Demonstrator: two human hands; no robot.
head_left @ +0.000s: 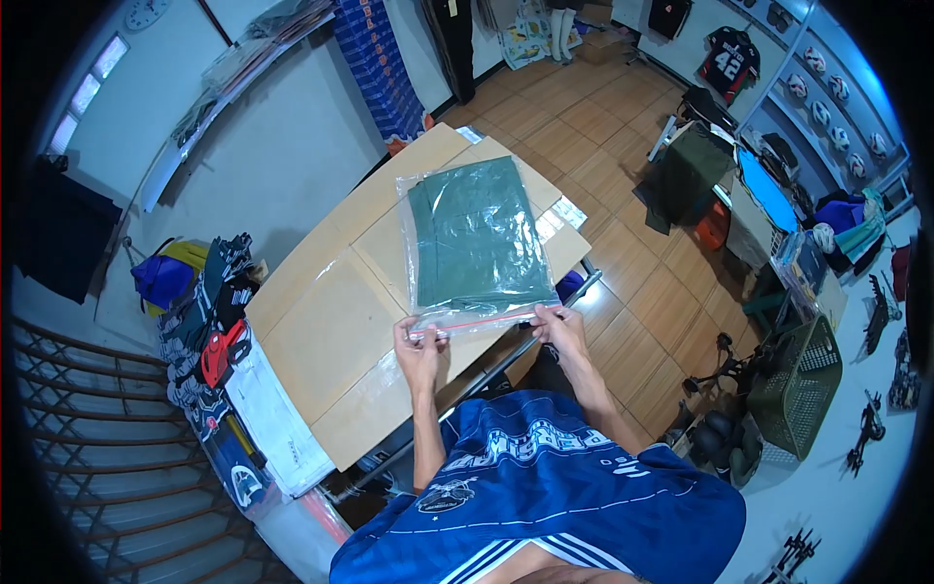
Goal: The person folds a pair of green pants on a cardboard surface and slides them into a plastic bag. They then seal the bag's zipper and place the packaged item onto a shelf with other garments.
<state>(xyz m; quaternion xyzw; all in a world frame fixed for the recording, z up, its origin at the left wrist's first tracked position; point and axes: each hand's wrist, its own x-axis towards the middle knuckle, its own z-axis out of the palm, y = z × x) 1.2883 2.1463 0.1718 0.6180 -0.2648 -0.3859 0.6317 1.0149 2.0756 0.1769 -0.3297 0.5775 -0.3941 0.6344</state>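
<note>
A folded green garment [482, 234] lies inside a clear plastic bag [411, 263] on the cardboard-covered table [331, 321]. The bag's open-looking edge with a red strip [477, 323] faces my body. At the left end of that strip, my left hand [420, 352] pinches the plastic between thumb and fingers. My right hand [559, 329] grips the right end of the same edge, its fingers closed on the plastic. The strip runs fairly straight between both hands.
Left of the table are stacked clothes and white packages [277, 414]. A green plastic basket [798, 389] stands at the right on the floor. Behind it, a side table holds garments and a blue sheet [767, 185]. A wall shelf [233, 92] is at upper left.
</note>
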